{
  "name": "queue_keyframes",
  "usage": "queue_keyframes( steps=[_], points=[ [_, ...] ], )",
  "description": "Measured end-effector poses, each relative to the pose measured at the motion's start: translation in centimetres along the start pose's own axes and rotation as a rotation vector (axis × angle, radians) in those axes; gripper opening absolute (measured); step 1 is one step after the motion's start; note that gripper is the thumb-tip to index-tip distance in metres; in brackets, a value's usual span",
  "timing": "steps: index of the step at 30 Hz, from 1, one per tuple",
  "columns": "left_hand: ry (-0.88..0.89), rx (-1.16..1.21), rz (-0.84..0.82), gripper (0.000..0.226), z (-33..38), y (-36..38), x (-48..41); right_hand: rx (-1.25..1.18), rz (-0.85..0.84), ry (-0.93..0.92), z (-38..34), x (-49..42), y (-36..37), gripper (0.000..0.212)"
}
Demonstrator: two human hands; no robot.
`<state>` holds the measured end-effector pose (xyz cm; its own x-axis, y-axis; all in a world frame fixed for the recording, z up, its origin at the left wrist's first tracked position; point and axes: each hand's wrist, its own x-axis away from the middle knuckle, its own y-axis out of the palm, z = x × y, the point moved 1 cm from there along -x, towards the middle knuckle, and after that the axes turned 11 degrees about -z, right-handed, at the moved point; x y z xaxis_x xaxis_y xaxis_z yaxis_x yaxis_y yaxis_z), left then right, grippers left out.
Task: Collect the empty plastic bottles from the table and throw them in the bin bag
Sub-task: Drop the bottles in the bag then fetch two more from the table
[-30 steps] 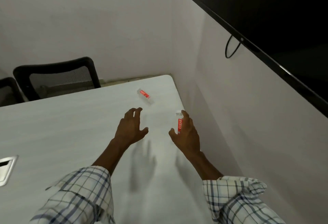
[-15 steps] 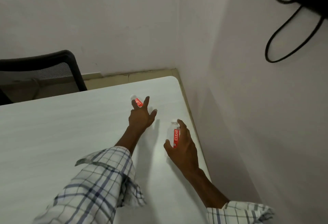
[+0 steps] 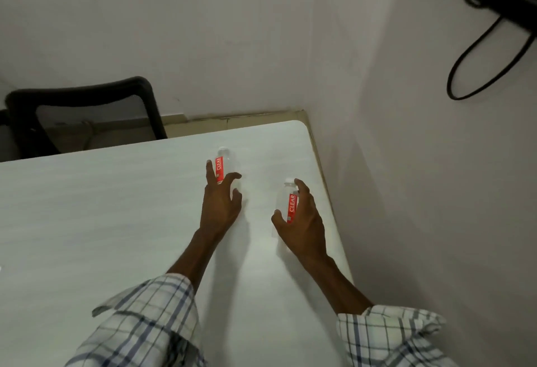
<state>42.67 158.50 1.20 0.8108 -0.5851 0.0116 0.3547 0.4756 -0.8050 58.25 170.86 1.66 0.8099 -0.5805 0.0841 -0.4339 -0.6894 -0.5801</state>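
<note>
Bottles, two of them, clear plastic with red labels, are at the far right corner of the white surface (image 3: 116, 221). The left bottle (image 3: 224, 167) stands upright, farther from the camera, with the left hand (image 3: 220, 206) reaching it: the index finger lies along the label's left side and the thumb curls around the right, so this grip is closing on it, though whether it is fully clenched cannot be told. The right bottle (image 3: 289, 203) stands nearer the right edge, and the right hand (image 3: 302, 221) has it in its grip, thumb on the near left side and fingers over the far right side, cap showing above them. Both checked sleeves are rolled back. A black chair (image 3: 87, 110) stands beyond the far edge at left, and a black cable (image 3: 465, 75) loops on the right wall.
</note>
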Motion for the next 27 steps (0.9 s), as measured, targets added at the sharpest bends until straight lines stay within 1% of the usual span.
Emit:
queue_keyframes(
  steps=[3,7,13,17,21,24,25,27],
  points=[
    [-0.005,-0.001,0.084,0.035,-0.3,-5.1,4.4,-0.001,-0.019,-0.077,-4.7,1.9,0.1,0.082],
    [-0.019,-0.06,0.182,0.038,-0.9,-12.8,11.1,-0.007,-0.054,-0.183,-11.0,5.0,1.5,0.083],
    [-0.021,-0.129,0.394,0.041,-5.1,-27.3,27.6,-0.054,-0.204,-0.375,-24.3,15.0,6.8,0.084],
    [-0.045,-0.139,0.52,0.058,-8.0,-34.5,40.7,-0.083,-0.305,-0.491,-31.4,24.0,11.3,0.085],
    [-0.191,-0.159,0.677,0.079,-10.9,-40.1,56.4,-0.133,-0.453,-0.647,-38.0,36.0,16.3,0.085],
    [-0.4,-0.08,0.791,0.094,-12.8,-42.5,66.5,-0.155,-0.555,-0.724,-41.5,44.6,19.9,0.081],
    [-0.473,-0.042,0.827,0.095,-13.4,-43.2,69.9,-0.162,-0.587,-0.75,-42.5,47.5,21.2,0.082],
    [-0.563,-0.002,0.878,0.091,-14.5,-44.2,75.1,-0.163,-0.637,-0.787,-44.0,52.2,23.2,0.082]
  ],
)
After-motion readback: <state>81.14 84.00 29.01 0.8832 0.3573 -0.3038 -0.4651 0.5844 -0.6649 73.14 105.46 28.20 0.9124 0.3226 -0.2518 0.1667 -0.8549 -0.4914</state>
